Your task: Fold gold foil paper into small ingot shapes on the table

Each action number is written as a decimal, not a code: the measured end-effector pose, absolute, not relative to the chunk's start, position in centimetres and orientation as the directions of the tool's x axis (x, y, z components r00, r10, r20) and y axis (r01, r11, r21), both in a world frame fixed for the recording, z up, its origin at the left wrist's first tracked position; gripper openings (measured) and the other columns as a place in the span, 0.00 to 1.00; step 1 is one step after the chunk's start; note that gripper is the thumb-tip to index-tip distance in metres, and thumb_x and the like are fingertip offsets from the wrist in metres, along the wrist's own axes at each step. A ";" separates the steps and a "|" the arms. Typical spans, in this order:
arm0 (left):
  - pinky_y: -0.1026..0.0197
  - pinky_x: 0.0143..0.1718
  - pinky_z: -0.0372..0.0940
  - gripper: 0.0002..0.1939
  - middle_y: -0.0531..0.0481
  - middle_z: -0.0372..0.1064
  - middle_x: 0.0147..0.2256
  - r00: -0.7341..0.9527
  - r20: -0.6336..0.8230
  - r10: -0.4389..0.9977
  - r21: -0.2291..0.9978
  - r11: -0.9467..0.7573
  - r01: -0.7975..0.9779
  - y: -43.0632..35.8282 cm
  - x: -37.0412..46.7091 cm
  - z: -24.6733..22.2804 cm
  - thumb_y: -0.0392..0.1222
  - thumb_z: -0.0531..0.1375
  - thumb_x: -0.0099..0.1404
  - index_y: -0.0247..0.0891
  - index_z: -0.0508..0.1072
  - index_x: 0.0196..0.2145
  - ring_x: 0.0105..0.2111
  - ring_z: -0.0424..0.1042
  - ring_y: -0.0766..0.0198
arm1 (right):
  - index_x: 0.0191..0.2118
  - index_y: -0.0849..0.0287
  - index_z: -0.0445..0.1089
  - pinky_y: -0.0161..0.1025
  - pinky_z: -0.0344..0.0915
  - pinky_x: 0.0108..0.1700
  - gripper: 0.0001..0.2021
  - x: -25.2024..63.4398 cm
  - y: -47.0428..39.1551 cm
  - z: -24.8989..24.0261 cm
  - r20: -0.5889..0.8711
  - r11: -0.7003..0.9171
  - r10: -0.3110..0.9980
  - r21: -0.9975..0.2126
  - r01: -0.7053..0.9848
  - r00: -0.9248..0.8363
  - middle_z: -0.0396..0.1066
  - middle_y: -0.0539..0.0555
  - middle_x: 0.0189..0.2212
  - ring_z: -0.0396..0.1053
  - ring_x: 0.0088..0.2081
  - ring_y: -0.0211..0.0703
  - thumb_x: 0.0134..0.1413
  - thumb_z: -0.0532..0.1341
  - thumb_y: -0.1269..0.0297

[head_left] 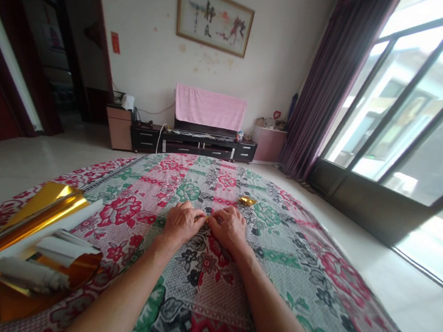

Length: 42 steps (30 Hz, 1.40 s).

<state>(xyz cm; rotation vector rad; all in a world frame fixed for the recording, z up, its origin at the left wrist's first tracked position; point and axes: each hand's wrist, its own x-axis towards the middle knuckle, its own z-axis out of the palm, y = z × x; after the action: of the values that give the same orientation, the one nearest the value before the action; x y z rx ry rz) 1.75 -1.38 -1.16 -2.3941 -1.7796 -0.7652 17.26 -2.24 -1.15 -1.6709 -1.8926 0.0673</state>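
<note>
forearms reach over the floral cloth; left hand and right hand pinch a small gold paper piece together, steadying it for creasing.

Pale walls, tiled floor, bright windows

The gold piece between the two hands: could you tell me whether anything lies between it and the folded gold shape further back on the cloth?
Nothing visible does: only bare floral cloth lies between the gold piece and the folded gold shape.
</note>
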 end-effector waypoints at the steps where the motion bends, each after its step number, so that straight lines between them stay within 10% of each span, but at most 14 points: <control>1: 0.59 0.38 0.59 0.13 0.46 0.68 0.33 0.205 0.422 0.883 0.240 -0.327 0.914 -1.4 1.8 -1.1 0.50 0.55 0.60 0.49 0.78 0.36 0.36 0.66 0.58 | 0.32 0.49 0.74 0.44 0.50 0.46 0.09 17.2 -2.3 -1.2 0.405 0.197 0.914 -0.415 0.888 -0.014 0.66 0.52 0.37 0.60 0.43 0.46 0.51 0.58 0.55; 18: 0.60 0.40 0.62 0.16 0.46 0.71 0.38 0.251 0.250 0.935 0.401 -0.336 0.852 -0.1 0.3 -1.1 0.39 0.52 0.61 0.47 0.78 0.38 0.38 0.69 0.59 | 0.35 0.48 0.74 0.43 0.49 0.46 0.09 18.2 -1.7 -1.2 0.317 0.229 0.944 -0.446 0.865 -0.086 0.66 0.51 0.40 0.60 0.44 0.45 0.52 0.56 0.59; 42: 0.63 0.44 0.64 0.21 0.47 0.72 0.38 0.244 0.425 0.871 0.631 -0.479 0.610 -1.2 0.6 -0.5 0.31 0.56 0.50 0.34 0.72 0.43 0.37 0.70 0.63 | 0.29 0.58 0.70 0.35 0.59 0.41 0.04 17.4 -1.6 -0.9 0.560 0.530 0.811 -0.583 0.616 -0.168 0.72 0.48 0.28 0.68 0.33 0.38 0.46 0.58 0.70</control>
<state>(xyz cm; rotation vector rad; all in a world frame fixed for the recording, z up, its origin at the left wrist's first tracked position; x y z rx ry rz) 0.62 -1.16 -0.45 -2.7235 -1.7011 -1.3531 17.41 -1.63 -0.88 -1.1722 -1.8779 0.2756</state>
